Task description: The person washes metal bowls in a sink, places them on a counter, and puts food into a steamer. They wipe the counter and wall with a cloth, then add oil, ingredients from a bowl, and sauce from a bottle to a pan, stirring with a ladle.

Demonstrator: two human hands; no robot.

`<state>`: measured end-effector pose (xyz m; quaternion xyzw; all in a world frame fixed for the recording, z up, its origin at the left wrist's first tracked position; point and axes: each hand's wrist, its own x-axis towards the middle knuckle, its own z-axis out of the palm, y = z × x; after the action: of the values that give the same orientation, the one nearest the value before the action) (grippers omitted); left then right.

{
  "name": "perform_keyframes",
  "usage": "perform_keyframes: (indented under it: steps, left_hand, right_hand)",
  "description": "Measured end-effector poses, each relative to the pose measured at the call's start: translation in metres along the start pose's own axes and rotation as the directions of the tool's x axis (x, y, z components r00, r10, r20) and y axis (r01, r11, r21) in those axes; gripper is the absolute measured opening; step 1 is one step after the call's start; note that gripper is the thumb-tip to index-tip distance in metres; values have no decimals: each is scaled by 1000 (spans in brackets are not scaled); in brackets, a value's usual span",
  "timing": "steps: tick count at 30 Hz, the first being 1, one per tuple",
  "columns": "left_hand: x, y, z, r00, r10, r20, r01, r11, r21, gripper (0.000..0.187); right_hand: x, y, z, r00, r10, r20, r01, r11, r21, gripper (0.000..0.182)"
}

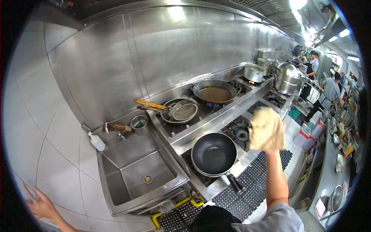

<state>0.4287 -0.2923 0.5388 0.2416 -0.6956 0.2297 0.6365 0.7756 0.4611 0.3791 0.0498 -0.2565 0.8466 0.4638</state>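
My left hand [41, 205] is at the far lower left, its fingers spread in front of the white tiled wall. My right arm reaches forward on the right, and a beige cloth [266, 129] is held up in my right hand, which it hides almost entirely. Behind the cloth are the stove's front burners. Just left of it, a black frying pan [214, 154] rests on a front burner, with its handle [235, 183] pointing toward me.
A steel sink [131, 179] stands at the left beside a white squeeze bottle [96, 142]. On the back burners are strainers [184, 111] over a pan, a wok [214, 92] of brown liquid and steel pots [254, 72]. Two people [328, 91] work farther back. A counter [328, 174] runs along the right.
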Motion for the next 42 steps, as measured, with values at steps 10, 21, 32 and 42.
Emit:
perform_keyframes:
  steps: [10, 21, 32, 42]
  left_hand:
    - [-289, 235, -228, 373, 724, 580, 746, 137, -651, 46]
    - [-408, 426, -363, 359, 553, 752, 445, 607, -659, 60]
    - [-414, 437, -352, 211, 245, 946, 632, 705, -323, 68]
    - [-390, 460, -370, 272, 386, 881, 295, 838, -458, 57]
  right_hand:
    - [-154, -213, -135, 813, -382, -439, 416, 909, -21, 71]
    - [-209, -336, -294, 764, -267, -588, 306, 951, -34, 77]
    - [55, -364, -285, 890, 121, -440, -69, 989, 132, 75]
    - [497, -153, -108, 780, 619, 89, -583, 771, -255, 46]
